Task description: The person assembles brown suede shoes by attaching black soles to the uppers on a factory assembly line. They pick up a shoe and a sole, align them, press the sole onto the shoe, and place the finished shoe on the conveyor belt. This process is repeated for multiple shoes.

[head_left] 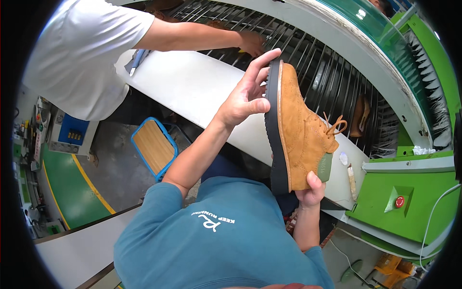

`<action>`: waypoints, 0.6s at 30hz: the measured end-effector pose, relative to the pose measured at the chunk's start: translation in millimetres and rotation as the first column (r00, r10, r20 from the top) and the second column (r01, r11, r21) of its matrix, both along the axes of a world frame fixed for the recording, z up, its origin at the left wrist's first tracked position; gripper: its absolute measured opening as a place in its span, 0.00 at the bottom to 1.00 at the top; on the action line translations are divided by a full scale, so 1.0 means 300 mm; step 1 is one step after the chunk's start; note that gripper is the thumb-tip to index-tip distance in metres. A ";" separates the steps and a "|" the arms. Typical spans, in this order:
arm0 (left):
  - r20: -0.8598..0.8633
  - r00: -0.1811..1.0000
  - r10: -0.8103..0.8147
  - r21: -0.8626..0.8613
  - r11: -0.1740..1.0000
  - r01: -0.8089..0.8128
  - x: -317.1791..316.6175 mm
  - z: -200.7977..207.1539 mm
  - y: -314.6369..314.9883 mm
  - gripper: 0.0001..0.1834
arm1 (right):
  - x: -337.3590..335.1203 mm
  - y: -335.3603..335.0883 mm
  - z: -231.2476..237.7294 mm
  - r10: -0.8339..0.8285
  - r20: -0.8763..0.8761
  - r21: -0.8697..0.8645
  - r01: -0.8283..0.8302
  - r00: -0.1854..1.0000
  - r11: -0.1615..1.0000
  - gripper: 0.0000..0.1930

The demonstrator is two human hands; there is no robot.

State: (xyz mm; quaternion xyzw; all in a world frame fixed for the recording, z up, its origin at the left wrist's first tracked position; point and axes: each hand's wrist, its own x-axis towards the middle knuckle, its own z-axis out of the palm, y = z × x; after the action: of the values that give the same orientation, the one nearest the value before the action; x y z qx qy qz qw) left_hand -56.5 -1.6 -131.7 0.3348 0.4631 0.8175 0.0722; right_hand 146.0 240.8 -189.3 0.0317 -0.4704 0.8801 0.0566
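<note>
A tan suede lace-up shoe (301,130) with a thick black sole is held up in front of me, toe pointing away and sole facing left. My left hand (244,98) is at the toe end, thumb and fingers against the sole and the index fingertip reaching the toe's tip. At the heel end, my right hand (310,190) grips the shoe by its collar, thumb on the near side and the other fingers mostly hidden. A green tag or patch (326,167) shows at the shoe's opening, beside the tied laces.
A white ledge (192,79) runs below the shoe, along a rack of metal rods (332,72) carrying another brown shoe (359,115). At left, a co-worker's arm (197,37) reaches over the rods. A green machine panel with a red button (399,202) stands right; a blue-framed stool (155,148) stands left.
</note>
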 end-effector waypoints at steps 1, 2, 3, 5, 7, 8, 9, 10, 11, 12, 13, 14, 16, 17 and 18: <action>-0.007 1.000 -0.008 -0.001 1.000 0.008 -0.003 0.000 -0.005 0.77 | -0.002 0.004 0.008 0.010 -0.002 -0.008 -0.010 1.000 1.000 0.45; -0.015 1.000 -0.016 -0.003 1.000 0.016 -0.006 -0.001 -0.009 0.77 | 0.001 0.007 0.019 0.008 0.000 -0.008 -0.008 1.000 1.000 0.46; -0.022 0.999 -0.024 -0.004 1.000 0.023 -0.006 -0.001 -0.013 0.78 | 0.006 0.007 0.035 0.007 0.022 0.006 -0.007 1.000 1.000 0.49; 0.019 1.000 -0.001 0.006 1.000 0.001 0.010 0.010 -0.016 0.76 | 0.006 0.001 0.104 0.006 0.086 0.047 -0.010 0.996 0.999 0.57; 0.045 0.999 0.028 0.017 0.999 -0.029 0.033 0.028 -0.014 0.74 | -0.002 -0.011 0.167 -0.006 0.097 0.093 -0.003 0.995 0.996 0.63; 0.052 0.998 0.043 0.025 0.999 -0.044 0.044 0.039 -0.009 0.73 | -0.005 -0.024 0.189 -0.020 0.068 0.112 0.012 0.998 0.994 0.63; 0.059 0.997 0.058 0.032 0.998 -0.060 0.051 0.048 -0.008 0.72 | -0.007 -0.033 0.199 -0.032 0.038 0.131 0.027 0.999 0.991 0.64; 0.054 0.997 0.064 0.029 0.997 -0.066 0.054 0.055 -0.007 0.72 | -0.006 -0.032 0.201 -0.042 0.027 0.151 0.037 0.999 0.988 0.64; 0.049 0.996 0.071 0.026 0.997 -0.072 0.055 0.061 -0.006 0.71 | -0.006 -0.031 0.202 -0.051 0.016 0.171 0.047 0.999 0.984 0.64; 0.043 0.996 0.078 0.022 0.997 -0.079 0.058 0.069 -0.007 0.71 | -0.005 -0.031 0.203 -0.059 0.005 0.190 0.057 0.998 0.980 0.65; 0.038 0.996 0.083 0.016 0.996 -0.084 0.060 0.082 -0.008 0.72 | -0.008 -0.032 0.205 -0.071 0.001 0.176 0.069 0.998 0.982 0.65; 0.032 0.996 0.089 0.010 0.996 -0.089 0.063 0.096 -0.010 0.72 | -0.007 -0.034 0.204 -0.081 -0.003 0.163 0.081 0.997 0.983 0.65; 0.030 0.997 0.068 0.023 0.997 -0.068 0.074 0.124 -0.010 0.72 | -0.003 -0.029 0.185 -0.098 -0.021 0.132 0.100 0.995 0.986 0.62; 0.031 0.999 0.040 0.043 0.998 -0.042 0.079 0.137 -0.005 0.71 | 0.002 -0.010 0.158 -0.105 -0.038 0.116 0.109 0.994 0.987 0.58; 0.019 1.000 0.016 0.054 0.998 -0.017 0.079 0.148 -0.005 0.76 | 0.004 0.018 0.137 -0.110 -0.054 0.099 0.115 0.993 0.988 0.55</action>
State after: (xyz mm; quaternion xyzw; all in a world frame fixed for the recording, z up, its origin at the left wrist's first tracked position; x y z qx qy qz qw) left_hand -32.9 -3.2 -87.4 0.3250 0.4427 0.8335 0.0606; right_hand 147.2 246.1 -148.1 0.0292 -0.5143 0.8493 0.1157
